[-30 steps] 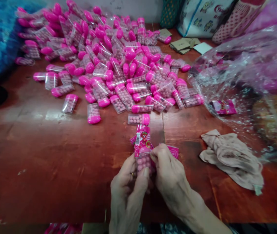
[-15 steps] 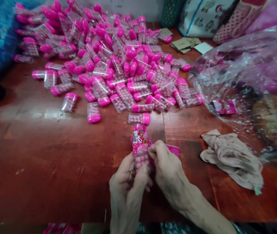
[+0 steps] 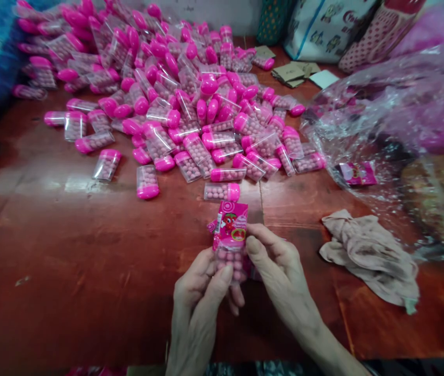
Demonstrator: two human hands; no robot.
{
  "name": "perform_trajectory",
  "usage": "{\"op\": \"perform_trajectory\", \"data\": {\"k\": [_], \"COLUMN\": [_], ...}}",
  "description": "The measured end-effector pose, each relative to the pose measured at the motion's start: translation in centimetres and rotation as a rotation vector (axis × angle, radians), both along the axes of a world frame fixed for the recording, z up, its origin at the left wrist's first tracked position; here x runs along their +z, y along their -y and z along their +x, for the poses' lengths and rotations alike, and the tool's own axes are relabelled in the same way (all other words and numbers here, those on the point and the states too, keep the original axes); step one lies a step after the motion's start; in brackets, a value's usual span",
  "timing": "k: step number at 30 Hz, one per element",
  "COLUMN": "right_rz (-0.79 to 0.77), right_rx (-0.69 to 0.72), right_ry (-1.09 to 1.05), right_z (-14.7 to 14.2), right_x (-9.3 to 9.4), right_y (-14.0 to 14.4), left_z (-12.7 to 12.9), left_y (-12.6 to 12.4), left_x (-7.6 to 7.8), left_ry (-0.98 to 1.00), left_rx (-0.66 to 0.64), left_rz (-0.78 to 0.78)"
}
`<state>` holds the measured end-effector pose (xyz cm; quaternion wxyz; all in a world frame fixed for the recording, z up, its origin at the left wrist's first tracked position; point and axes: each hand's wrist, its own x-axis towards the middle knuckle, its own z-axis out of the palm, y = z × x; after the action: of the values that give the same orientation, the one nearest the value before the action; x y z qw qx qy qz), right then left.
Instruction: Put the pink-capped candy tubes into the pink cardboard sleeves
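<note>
A clear candy container point(image 3: 230, 262) full of pink balls is held upright by my left hand point(image 3: 202, 287), its thumb across the front. Over the container's upper end sits a pink printed label point(image 3: 232, 222) with a strawberry picture and a barcode. My right hand point(image 3: 274, 261) pinches the label's right edge between thumb and fingers. Whether the label wraps fully around the back is hidden. Just beyond the label, another filled container point(image 3: 222, 192) with a pink cap lies on its side.
A large heap of pink-capped candy containers point(image 3: 190, 104) covers the far side of the wooden table point(image 3: 88, 261). To the right lie a crumpled cloth point(image 3: 370, 256), clear plastic film point(image 3: 386, 115) and a loose pink label point(image 3: 358, 172). Cardboard pieces point(image 3: 294, 72) are at the back.
The label, crumpled and narrower before, now faces me flatter and wider. My right hand has shifted slightly right and turned, its thumb now on the label's edge. My left hand keeps its hold.
</note>
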<state>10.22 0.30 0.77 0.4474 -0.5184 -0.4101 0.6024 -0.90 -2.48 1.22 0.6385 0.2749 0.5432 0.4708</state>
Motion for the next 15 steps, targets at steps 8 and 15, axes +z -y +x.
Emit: {"op": "perform_trajectory", "data": {"k": [8, 15], "right_rz": [-0.183, -0.248], "right_rx": [-0.030, -0.096], "right_ry": [-0.127, -0.378], "right_z": [-2.0, -1.7], "right_x": [-0.3, -0.2], "right_y": [1.8, 3.0], "left_z": [-0.3, -0.4], "left_y": [1.3, 0.8], "left_x": [-0.2, 0.9], "left_ry": [-0.012, -0.336], "left_rx": [0.135, 0.162], "left_rz": [-0.041, 0.051]}}
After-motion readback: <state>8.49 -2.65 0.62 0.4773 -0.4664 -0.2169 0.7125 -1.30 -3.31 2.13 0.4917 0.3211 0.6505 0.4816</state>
